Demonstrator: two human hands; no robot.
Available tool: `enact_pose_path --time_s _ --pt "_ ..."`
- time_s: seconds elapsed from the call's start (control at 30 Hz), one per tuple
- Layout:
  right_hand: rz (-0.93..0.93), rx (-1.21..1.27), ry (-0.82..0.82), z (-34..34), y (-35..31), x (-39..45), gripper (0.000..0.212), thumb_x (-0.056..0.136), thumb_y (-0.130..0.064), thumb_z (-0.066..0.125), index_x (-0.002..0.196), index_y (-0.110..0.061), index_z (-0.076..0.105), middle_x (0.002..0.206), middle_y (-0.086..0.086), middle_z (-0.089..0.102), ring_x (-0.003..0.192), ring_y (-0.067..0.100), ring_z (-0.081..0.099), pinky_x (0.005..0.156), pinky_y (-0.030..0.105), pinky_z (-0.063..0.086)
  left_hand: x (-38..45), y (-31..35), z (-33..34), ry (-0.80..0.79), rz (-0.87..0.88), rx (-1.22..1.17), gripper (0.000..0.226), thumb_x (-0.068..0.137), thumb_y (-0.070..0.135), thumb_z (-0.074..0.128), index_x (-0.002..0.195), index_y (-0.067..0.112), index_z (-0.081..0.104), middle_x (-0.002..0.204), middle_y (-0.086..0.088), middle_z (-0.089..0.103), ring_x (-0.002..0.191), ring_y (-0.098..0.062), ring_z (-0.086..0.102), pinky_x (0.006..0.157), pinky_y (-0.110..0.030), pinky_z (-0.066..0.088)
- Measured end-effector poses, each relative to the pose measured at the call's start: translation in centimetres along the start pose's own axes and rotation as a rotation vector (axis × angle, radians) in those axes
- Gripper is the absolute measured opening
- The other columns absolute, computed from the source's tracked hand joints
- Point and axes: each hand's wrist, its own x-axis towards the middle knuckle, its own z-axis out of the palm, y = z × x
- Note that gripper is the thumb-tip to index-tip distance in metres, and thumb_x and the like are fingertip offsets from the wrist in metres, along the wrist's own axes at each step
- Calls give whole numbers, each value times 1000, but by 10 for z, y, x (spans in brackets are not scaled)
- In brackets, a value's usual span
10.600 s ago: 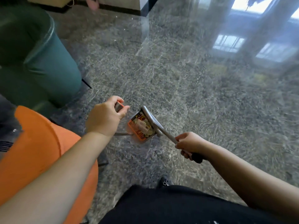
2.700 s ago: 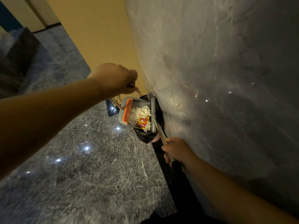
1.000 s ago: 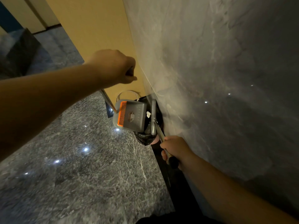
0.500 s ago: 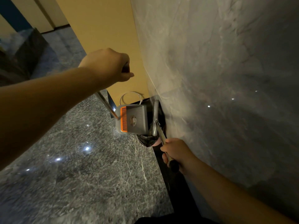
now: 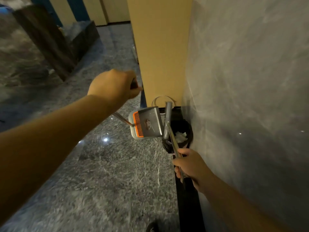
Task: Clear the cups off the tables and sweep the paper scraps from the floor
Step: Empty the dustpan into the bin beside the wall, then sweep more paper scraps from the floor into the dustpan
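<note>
Landmark: the black bin (image 5: 181, 136), on the floor against the grey marble wall (image 5: 250, 97).

I've got the left hand (image 5: 113, 86) clenched round the top of the dustpan handle, and the dustpan (image 5: 146, 122) hangs just left of the bin, touching or nearly touching its rim, can't tell which. Pan floor looks bare: grey plastic, orange comb teeth along the left edge, a small label in the middle. The right hand (image 5: 190, 166) is wrapped on the broom shaft (image 5: 172, 138), near side of the bin. The shaft's long axis runs from that hand up and away over the bin's left rim; the grey broom head (image 5: 167, 118) stands between pan and bin opening.

The paper scraps (image 5: 180, 136) sit inside the bin, white and crumpled, on the black liner.

My read: dump looks done. Next is lifting both tools clear of the bin; the right hand is nearer it, so the broom comes out first, along its own axis, or it snags the liner.
</note>
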Motion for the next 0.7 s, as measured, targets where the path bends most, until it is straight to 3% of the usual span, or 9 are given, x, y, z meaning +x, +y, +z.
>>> enact_pose_path --time_s 0.13,0.27,0.33,0.43,0.53,0.7 --pt "-14 -135 -94 38 -5 -9 44 88 2 53 132 -2 50 54 9 54 33 11 48 37 20 40 -51 -48 -1 -26 -165 -10 32 91 48 60 99 16 59 73 -2 51 66 -26 51 53 -30 35" --pt "-15 -246 -172 90 -6 -6 55 89 -1 57 140 -14 43 67 10 59 38 11 52 41 20 42 -105 -100 2 -29 -330 -31 33 91 49 60 97 17 59 74 -6 58 66 -28 55 54 -32 41" --pt "-9 -288 -220 121 -4 -5 57 89 -1 57 142 -14 41 69 11 60 42 12 53 43 22 44 -134 -124 3 -23 -409 -26 34 91 49 60 98 16 60 77 -8 61 63 -26 51 51 -30 36" --pt "3 -364 -288 167 0 -2 52 88 1 56 138 -8 46 64 11 59 44 15 52 46 25 44 -177 -156 4 -7 -535 -28 32 91 48 61 97 16 59 80 -9 65 62 -23 46 47 -26 26" --pt "2 -459 -385 214 6 5 35 87 6 54 123 9 52 56 10 54 41 16 48 43 24 41 -220 -193 2 20 -669 -59 32 90 48 61 95 17 60 77 -7 62 62 -27 50 50 -29 29" --pt "8 -627 -546 286 29 13 34 88 5 53 122 4 54 56 10 54 41 14 48 43 24 41 -290 -237 -2 63 -863 -43 31 90 48 61 79 23 47 63 8 45 55 -18 39 44 -25 20"
